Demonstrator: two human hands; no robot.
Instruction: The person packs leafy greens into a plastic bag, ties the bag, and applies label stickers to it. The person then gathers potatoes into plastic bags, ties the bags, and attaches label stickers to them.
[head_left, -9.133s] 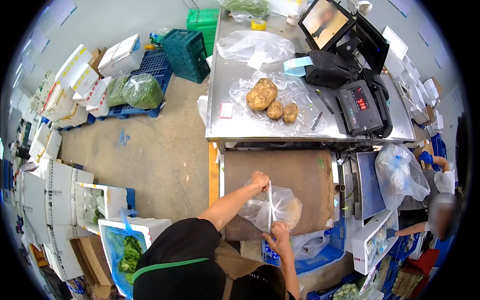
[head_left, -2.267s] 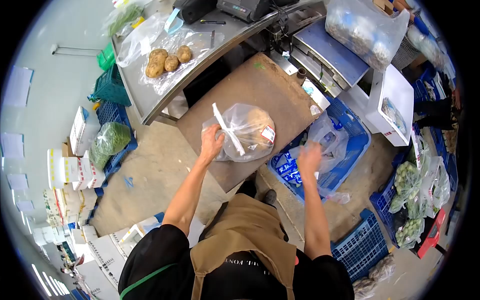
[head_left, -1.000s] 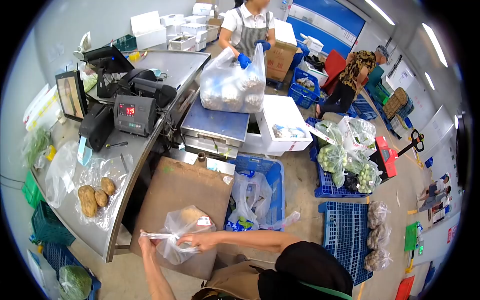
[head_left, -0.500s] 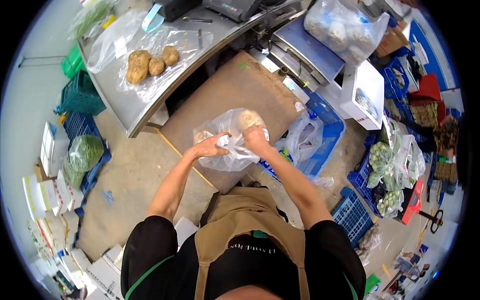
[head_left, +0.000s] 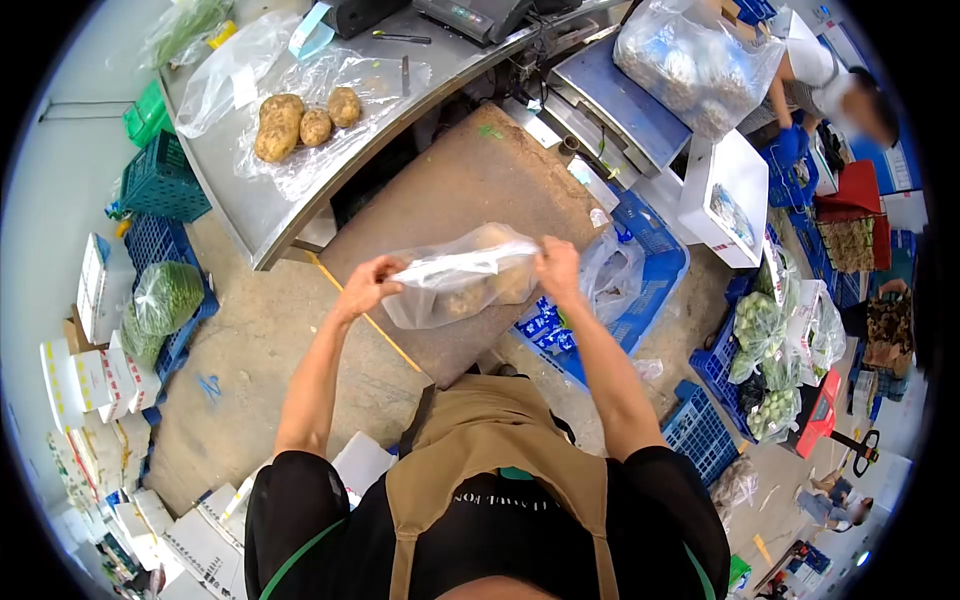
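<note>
A clear plastic bag (head_left: 425,305) with potatoes (head_left: 468,298) inside rests on the brown board (head_left: 450,180) in front of me. My left hand (head_left: 370,285) pinches one end of its mouth. At the other end, my right hand (head_left: 557,268) grips the same edge, so the mouth is pulled into a straight taut line. The bag's film partly blurs its contents. Up and to the left, several loose potatoes (head_left: 278,128) lie on a plastic sheet on the metal table (head_left: 225,205).
A blue crate (head_left: 655,270) holding plastic bags stands right of the board. Behind it are a scale platform (head_left: 620,95) carrying a full bag (head_left: 690,70) and a white foam box (head_left: 725,200). Crates and cartons line both sides. Another person (head_left: 825,75) is at the upper right.
My hands have moved apart from the bag's middle to the two ends of its mouth, stretching it straight. Another person has come into view at the upper right.
</note>
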